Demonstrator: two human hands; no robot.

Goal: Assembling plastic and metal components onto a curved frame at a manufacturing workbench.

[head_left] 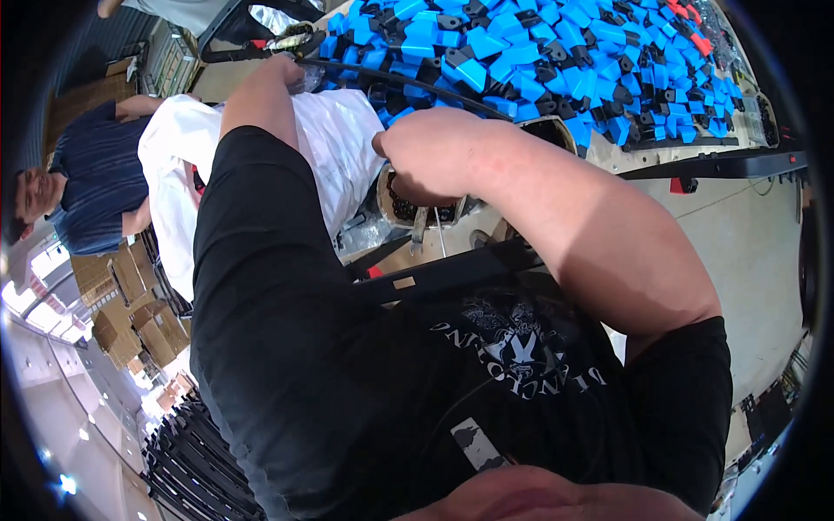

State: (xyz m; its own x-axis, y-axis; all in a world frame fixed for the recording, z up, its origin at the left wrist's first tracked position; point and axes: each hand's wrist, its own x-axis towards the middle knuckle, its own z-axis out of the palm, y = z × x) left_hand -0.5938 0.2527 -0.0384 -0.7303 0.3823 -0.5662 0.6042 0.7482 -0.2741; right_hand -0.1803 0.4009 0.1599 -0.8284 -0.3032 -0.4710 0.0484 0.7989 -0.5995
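My left hand (288,69) is at the near left end of a long black bar (408,81); its fingers are mostly hidden. My right hand (426,161) is curled, thumb toward the left, over an open container of small dark parts (401,211). What lies inside its fingers is hidden. A thin metal rod (440,233) shows just below that hand; I cannot tell whether the hand holds it. White plastic sheeting (334,130) lies between my two arms.
Blue and black plastic pieces (521,52) are heaped across the table beyond my hands, with a few red ones (699,42) at the far right. A black rail (460,267) runs in front of my body. At left stands another person (100,178), near cardboard boxes (161,330).
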